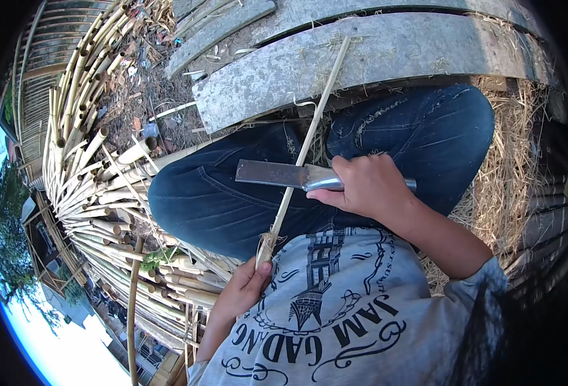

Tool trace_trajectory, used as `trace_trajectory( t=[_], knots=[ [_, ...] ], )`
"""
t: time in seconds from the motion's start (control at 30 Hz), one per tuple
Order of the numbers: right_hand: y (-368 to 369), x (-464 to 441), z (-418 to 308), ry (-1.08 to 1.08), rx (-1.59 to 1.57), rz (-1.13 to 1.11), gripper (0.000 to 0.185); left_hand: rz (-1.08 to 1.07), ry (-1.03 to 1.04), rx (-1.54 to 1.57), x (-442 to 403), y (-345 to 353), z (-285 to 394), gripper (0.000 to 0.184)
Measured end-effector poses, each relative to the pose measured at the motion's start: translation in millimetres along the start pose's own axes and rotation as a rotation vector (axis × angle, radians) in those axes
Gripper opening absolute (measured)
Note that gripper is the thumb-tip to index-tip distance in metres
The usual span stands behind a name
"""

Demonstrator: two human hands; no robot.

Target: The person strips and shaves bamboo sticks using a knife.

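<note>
My right hand (374, 186) is closed around the metal handle of a knife (271, 173), whose broad, flat blade points left. The blade lies across a long, narrow bamboo strip (316, 125), near its middle. Low on the left, beside my shirt, my left hand (248, 286) grips the strip's near end, where a bundle of frayed shavings (268, 244) gathers. From there the strip slants up between my bent knees, its far end over a grey plank (387, 51). A thin curled shaving stands off its side.
Many cut bamboo poles (103, 225) are piled along the left. Straw-like shavings (506, 174) cover the ground at right. Another weathered board (223, 35) lies at the upper left, and an upright pole (133, 309) stands at lower left.
</note>
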State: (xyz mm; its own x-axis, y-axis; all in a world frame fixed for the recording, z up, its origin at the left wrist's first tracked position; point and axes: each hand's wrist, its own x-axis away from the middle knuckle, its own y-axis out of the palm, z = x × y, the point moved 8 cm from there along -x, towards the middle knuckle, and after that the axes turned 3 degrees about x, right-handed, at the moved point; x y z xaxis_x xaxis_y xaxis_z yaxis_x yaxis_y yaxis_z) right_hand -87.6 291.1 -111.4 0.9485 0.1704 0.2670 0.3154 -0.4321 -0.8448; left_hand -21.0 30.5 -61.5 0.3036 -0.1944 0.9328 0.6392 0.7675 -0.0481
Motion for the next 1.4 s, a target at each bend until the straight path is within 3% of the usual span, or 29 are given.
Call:
trace_trajectory(
  t=[0.13, 0.23, 0.3, 0.37, 0.47, 0.57, 0.63, 0.7, 0.77, 0.8, 0.9, 1.03, 1.17, 1.23, 1.27, 1.3, 1.37, 1.4],
  knots=[
    [-25.4, -21.3, 72.3, 0.223, 0.040, 0.177, 0.067, 0.010, 0.049, 0.102, 0.1, -4.8, -1.6, 0.027],
    [-12.9, -22.3, 45.8, 0.162, -0.094, 0.133, 0.066, -0.047, 0.000, 0.101, -3.1, -1.1, -9.0, 0.028],
    [-1.1, -18.4, 3.9, 0.004, -0.021, 0.019, 0.065, 0.020, 0.022, 0.098, -5.3, -3.1, -3.4, 0.029],
    [-8.0, -15.9, 12.8, -0.025, 0.028, 0.072, 0.064, 0.007, 0.038, 0.115, -1.2, -3.3, -0.1, 0.030],
    [-32.0, -23.4, 92.6, 0.260, 0.058, 0.208, 0.063, 0.035, 0.032, 0.002, 3.6, -2.9, 3.9, 0.029],
    [-22.7, -21.3, 56.4, 0.157, 0.004, 0.146, 0.065, -0.067, -0.035, 0.042, -5.6, -3.3, -8.1, 0.033],
    [-5.9, -14.2, 19.9, 0.048, -0.039, -0.008, 0.067, -0.040, -0.059, 0.034, -4.5, -0.2, -14.3, 0.032],
    [-13.4, -17.1, 27.6, 0.040, 0.051, 0.004, 0.067, 0.017, 0.065, -0.030, -1.0, -3.8, -4.1, 0.031],
    [-26.4, -24.8, 72.7, 0.177, 0.047, 0.145, 0.067, 0.041, 0.039, -0.034, 1.7, -6.5, 0.3, 0.030],
    [-36.6, -29.4, 93.8, 0.305, 0.076, 0.093, 0.065, 0.032, 0.059, -0.082, 1.4, -6.5, 3.6, 0.030],
    [-34.7, -31.0, 81.5, 0.316, -0.012, 0.050, 0.065, 0.005, 0.004, -0.087, -2.8, -1.2, 1.0, 0.031],
    [-16.8, -28.0, 28.2, 0.096, 0.037, -0.013, 0.064, 0.036, 0.029, -0.108, -2.4, -0.8, 3.4, 0.032],
    [-47.9, -32.3, 107.6, 0.274, 0.095, 0.150, 0.064, 0.022, 0.150, -0.155, -0.4, -1.1, 19.5, 0.033],
    [-44.6, -32.2, 91.4, 0.319, 0.111, 0.092, 0.064, -0.019, 0.165, -0.171, -3.7, 2.7, 22.6, 0.034],
    [-35.7, -27.8, 78.6, 0.221, 0.069, 0.156, 0.065, 0.000, 0.103, -0.196, -3.2, 0.1, 17.3, 0.034],
    [-29.1, -26.8, 60.3, 0.203, 0.095, 0.008, 0.064, 0.016, 0.043, -0.222, -4.1, -0.9, 12.4, 0.033],
    [-21.1, -22.8, 45.4, 0.098, 0.091, -0.007, 0.063, 0.042, 0.074, -0.145, -2.9, 1.4, 12.4, 0.031],
    [-30.9, -25.4, 57.8, 0.147, 0.128, 0.069, 0.063, 0.075, 0.104, -0.077, -2.3, -1.2, 14.3, 0.031]
  ],
)
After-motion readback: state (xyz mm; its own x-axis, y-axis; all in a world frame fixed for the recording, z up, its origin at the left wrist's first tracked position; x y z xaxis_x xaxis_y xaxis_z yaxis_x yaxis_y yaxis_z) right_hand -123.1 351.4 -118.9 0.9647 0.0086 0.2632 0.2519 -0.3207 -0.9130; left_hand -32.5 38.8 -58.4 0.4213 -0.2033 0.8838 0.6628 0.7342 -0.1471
